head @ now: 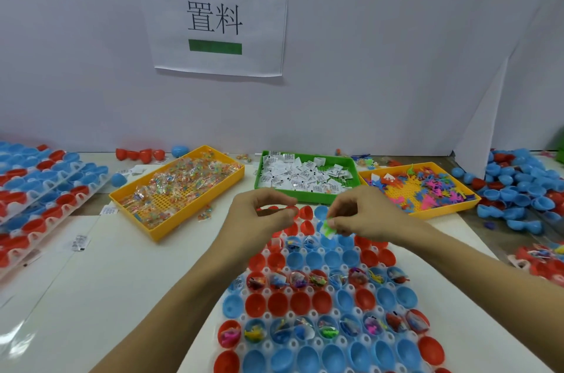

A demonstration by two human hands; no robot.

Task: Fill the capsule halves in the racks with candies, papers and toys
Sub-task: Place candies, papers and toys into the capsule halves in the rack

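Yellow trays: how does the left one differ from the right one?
The left yellow tray holds clear-wrapped candies; the right yellow tray holds loose colourful plastic toys. The left one sits askew, left of the green tray; the right one lies beside that tray's other side. Both have perforated floors.

Glossy plastic capsule halves; clear plastic rack; matt paper sign.
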